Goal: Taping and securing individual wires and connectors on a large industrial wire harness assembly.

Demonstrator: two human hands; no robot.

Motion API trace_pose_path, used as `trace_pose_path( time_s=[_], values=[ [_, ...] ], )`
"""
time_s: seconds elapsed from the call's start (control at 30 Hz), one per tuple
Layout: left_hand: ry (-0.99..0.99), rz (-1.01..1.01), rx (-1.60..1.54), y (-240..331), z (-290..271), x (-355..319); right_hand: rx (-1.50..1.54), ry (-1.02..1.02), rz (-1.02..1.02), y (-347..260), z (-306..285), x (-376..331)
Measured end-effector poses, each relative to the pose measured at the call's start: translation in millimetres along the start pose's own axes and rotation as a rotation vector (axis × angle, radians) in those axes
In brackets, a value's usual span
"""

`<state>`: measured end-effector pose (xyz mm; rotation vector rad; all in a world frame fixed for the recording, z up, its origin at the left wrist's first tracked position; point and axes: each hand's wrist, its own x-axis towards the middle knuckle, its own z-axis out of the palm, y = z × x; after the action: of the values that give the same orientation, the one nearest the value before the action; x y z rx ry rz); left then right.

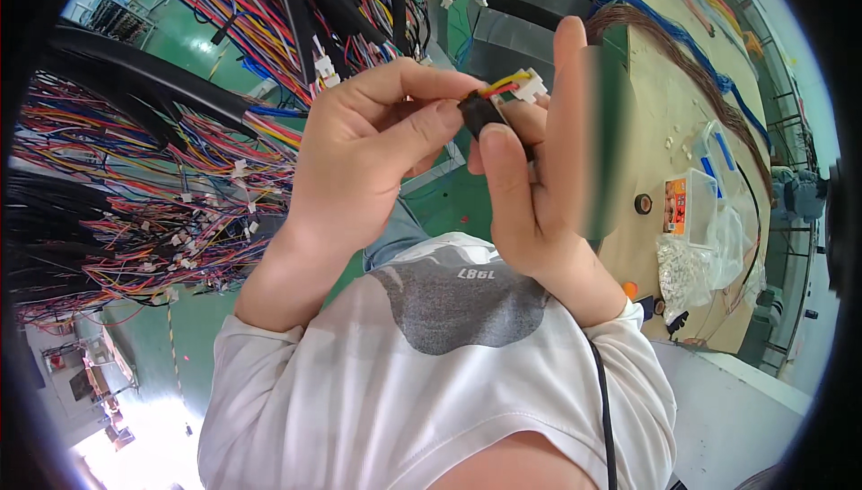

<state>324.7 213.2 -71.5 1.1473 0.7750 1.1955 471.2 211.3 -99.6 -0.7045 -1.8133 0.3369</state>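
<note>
Both hands meet in the middle of the view, raised in front of my white shirt. My left hand (359, 149) pinches a small black wrapped piece (479, 113) between thumb and forefinger. Short yellow and red wires (503, 84) run from that piece to a white plastic connector (532, 86). My right hand (530, 176) grips the same black piece from the other side, thumb pressed on it and forefinger stretched straight up behind the connector. Whether the black piece is tape or a sleeve cannot be told.
Thick bundles of coloured wires (135, 194) with small white connectors and black corrugated tubes (144, 68) fill the left and top. On the right, a wooden bench (655, 104) bears a black tape roll (643, 203), an orange box (675, 205), and clear plastic bags of small white parts (691, 265). Green floor lies beneath.
</note>
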Motion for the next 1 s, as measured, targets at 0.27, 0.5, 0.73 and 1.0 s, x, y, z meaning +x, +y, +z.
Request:
trace_pose_path(
  time_s=[0.27,0.5,0.73,1.0],
  values=[
    [-0.073,-0.090,-0.087,6,1,-7,0.098,0.074,0.094,-3,6,-4],
    [-0.022,0.224,0.175,-6,7,-12,0.387,0.173,0.267,-14,11,-7],
    [0.081,0.332,0.388,-13,1,-9,0.329,0.117,0.207,-3,4,-10],
    [0.171,0.399,0.481,-17,5,-11,0.561,0.072,0.459,-17,-5,-12]
  ],
)
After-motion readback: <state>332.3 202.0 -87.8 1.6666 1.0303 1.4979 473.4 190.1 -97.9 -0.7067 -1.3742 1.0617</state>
